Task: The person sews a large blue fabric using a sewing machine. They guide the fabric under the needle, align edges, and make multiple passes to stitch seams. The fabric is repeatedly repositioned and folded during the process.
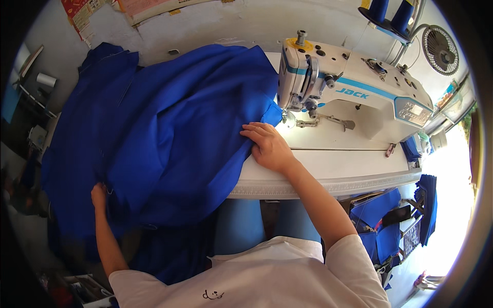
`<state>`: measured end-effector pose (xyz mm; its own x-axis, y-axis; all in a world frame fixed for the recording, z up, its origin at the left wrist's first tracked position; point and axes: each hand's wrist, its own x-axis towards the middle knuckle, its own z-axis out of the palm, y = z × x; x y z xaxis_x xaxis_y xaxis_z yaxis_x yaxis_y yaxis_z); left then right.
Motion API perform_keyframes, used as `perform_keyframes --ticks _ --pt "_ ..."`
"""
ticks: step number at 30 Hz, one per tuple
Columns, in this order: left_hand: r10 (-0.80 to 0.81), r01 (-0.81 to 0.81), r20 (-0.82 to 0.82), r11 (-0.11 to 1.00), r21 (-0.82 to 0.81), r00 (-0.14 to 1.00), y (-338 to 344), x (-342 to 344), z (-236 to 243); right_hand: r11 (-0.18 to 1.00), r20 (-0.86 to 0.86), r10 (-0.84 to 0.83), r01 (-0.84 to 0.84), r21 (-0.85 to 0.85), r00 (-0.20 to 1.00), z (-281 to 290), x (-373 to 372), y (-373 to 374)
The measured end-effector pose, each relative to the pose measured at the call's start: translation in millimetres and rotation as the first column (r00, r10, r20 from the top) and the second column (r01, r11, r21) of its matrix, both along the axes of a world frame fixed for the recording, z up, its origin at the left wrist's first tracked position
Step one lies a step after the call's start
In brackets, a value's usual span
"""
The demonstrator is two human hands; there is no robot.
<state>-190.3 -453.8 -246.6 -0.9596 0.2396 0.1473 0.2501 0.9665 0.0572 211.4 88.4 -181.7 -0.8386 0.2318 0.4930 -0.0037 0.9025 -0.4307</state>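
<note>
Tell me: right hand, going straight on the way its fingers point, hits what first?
The right hand lies flat on the blue fabric, fingers pointing left across it. Going on, it would likely meet only more bunched fabric; depth of the folds is unclear.

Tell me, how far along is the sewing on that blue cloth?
Done: hard to tell; no finished seam shows. In hand: the blue fabric lies heaped over the table, one edge up by the needle of the sewing machine. The right hand presses it flat there, while the left hand grips its hanging edge. Left: most of the cloth sits bunched left of the needle.
</note>
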Motion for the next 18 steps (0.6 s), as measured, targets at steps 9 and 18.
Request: perform_keyframes --ticks 9,18 --pt "0.698 -0.646 -0.099 0.7 0.304 0.71 -432 287 131 0.993 -0.119 0.107 -0.099 0.066 0.987 6 3 -10" --pt "0.322 -0.53 -0.946 0.811 0.248 0.049 -551 505 447 0.993 -0.15 0.12 -0.118 0.024 0.981 -16 -3 -6"
